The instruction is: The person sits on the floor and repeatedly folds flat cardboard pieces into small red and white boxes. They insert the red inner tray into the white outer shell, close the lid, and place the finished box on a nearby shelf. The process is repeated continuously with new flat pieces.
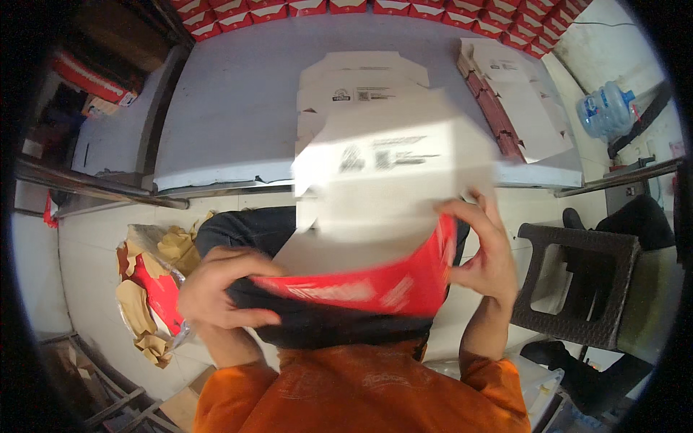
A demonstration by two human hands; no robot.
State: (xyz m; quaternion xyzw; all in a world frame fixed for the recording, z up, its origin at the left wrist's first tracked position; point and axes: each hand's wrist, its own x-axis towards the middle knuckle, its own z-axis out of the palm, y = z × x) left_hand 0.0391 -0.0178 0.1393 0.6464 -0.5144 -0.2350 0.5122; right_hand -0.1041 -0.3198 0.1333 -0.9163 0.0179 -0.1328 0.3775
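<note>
A cardboard box blank (pixel 404 195), white inside and red outside, rests over my lap, its far part reaching over the table edge. It is blurred by motion. The near red flap (pixel 361 289) is bent up toward me. With fingers and thumb, my right hand (pixel 484 249) grips the red side at its right corner. At the left corner, my left hand (pixel 227 289) touches the flap with its fingers, the thumb spread apart below. Under the held blank, more flat white blanks (pixel 364 72) lie on the table.
Red-and-white boxes (pixel 310 7) line the grey table's (pixel 231 94) far edge. At the right lie stacked blanks (pixel 527 108), with a clear water jug (pixel 606 110) beyond. A dark stool (pixel 570 281) stands right; torn brown paper (pixel 148 303) lies on the floor left.
</note>
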